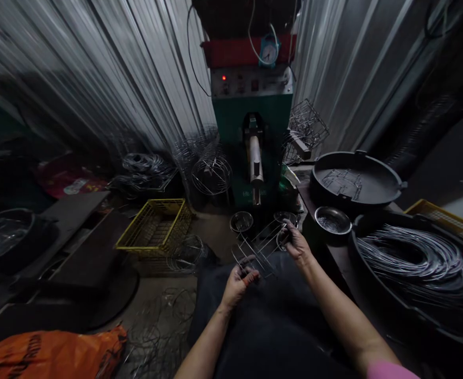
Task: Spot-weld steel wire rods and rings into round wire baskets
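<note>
I have my left hand and right hand gripping a wire frame, seemingly part-built, short of the machine at twelve o'clock; loose wires lie unjoined at four.

Grey wire frame, yellow crate

We hold a wire frame between our two hands, above the dark cloth over our lap: the left hand grips its near end, the right hand pinches its far right side. Ahead of us stands a green machine with a red lamp lit and a blue clock above. To our left we see a yellow crate and, nearer, an orange sack. To our right, a metal bowl sits beside a round black tray and a black tub of coiled wire.
</note>
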A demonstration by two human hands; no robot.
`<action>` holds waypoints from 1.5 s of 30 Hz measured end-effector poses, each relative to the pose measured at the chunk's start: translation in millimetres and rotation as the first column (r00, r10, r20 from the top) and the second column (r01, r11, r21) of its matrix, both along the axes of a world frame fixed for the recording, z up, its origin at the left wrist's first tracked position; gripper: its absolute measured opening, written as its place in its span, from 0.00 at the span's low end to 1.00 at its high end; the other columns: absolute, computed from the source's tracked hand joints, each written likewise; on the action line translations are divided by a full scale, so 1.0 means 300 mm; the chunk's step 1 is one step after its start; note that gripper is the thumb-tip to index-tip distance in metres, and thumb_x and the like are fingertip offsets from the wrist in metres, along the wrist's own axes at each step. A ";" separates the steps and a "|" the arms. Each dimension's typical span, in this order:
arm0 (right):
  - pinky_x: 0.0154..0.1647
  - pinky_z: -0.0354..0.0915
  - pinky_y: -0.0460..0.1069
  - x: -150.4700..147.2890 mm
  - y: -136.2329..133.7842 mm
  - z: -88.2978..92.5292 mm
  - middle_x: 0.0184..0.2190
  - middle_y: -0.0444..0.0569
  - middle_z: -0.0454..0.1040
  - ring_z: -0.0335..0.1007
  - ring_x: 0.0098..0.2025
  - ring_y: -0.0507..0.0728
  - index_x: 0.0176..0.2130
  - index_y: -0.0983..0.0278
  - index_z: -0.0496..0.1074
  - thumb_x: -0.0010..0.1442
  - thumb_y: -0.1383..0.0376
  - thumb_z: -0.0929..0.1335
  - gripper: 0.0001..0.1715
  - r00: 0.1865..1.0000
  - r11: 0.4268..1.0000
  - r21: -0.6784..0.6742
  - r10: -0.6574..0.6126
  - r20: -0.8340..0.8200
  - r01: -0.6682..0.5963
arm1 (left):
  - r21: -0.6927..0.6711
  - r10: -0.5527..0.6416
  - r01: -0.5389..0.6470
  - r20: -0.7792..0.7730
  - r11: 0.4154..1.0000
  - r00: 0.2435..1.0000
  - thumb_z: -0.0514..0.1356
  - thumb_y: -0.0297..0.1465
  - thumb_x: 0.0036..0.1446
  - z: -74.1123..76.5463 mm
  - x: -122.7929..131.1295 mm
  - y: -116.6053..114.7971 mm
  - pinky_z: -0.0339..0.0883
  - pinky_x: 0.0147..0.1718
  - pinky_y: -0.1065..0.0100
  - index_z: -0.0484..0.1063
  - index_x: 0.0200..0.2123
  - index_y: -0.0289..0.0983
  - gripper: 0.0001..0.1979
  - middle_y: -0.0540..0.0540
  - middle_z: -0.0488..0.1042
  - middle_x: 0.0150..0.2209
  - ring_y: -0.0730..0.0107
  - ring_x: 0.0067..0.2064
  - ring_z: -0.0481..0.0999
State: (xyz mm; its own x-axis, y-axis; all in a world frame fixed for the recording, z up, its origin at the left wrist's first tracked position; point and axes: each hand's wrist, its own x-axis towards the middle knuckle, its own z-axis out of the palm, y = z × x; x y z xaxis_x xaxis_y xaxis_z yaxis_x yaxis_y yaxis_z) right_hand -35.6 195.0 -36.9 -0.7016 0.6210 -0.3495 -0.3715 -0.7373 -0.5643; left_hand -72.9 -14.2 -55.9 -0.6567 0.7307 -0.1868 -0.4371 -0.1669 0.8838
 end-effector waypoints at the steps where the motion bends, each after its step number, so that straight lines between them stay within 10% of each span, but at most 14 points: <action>1: 0.20 0.65 0.39 -0.001 -0.006 0.008 0.20 0.38 0.70 0.64 0.20 0.44 0.27 0.63 0.71 0.35 0.66 0.75 0.15 1.000 0.999 0.023 0.024 0.018 -0.024 | -0.012 0.032 -0.032 -0.009 0.999 0.999 0.65 0.31 0.41 0.010 0.003 0.010 0.63 0.28 0.72 0.64 0.49 0.37 0.28 0.53 0.69 0.21 0.74 0.25 0.70; 14: 0.23 0.65 0.44 0.024 -0.060 0.059 0.22 0.44 0.73 0.69 0.24 0.51 0.29 0.66 0.72 0.35 0.65 0.75 0.17 0.946 0.936 0.207 0.240 0.218 -0.285 | 0.049 0.077 -0.076 -0.011 0.996 0.997 0.64 0.32 0.43 0.062 -0.052 0.034 0.65 0.25 0.71 0.62 0.49 0.37 0.27 0.50 0.71 0.27 0.75 0.24 0.71; 31: 0.19 0.56 0.43 -0.002 -0.069 0.053 0.20 0.33 0.63 0.45 0.14 0.41 0.25 0.62 0.64 0.42 0.62 0.73 0.14 0.998 0.978 0.202 0.066 -0.015 -0.062 | 0.037 0.124 -0.123 -0.016 0.992 0.992 0.64 0.37 0.41 0.071 -0.078 0.131 0.62 0.21 0.74 0.64 0.37 0.35 0.21 0.54 0.66 0.21 0.78 0.21 0.67; 45: 0.15 0.55 0.42 -0.114 0.039 0.030 0.20 0.35 0.65 0.44 0.13 0.40 0.24 0.64 0.65 0.39 0.64 0.74 0.16 0.997 0.977 0.198 0.075 0.032 -0.080 | 0.007 0.172 -0.172 0.024 0.985 0.985 0.65 0.39 0.38 0.057 -0.148 0.258 0.60 0.20 0.75 0.62 0.33 0.36 0.21 0.54 0.67 0.20 0.78 0.20 0.67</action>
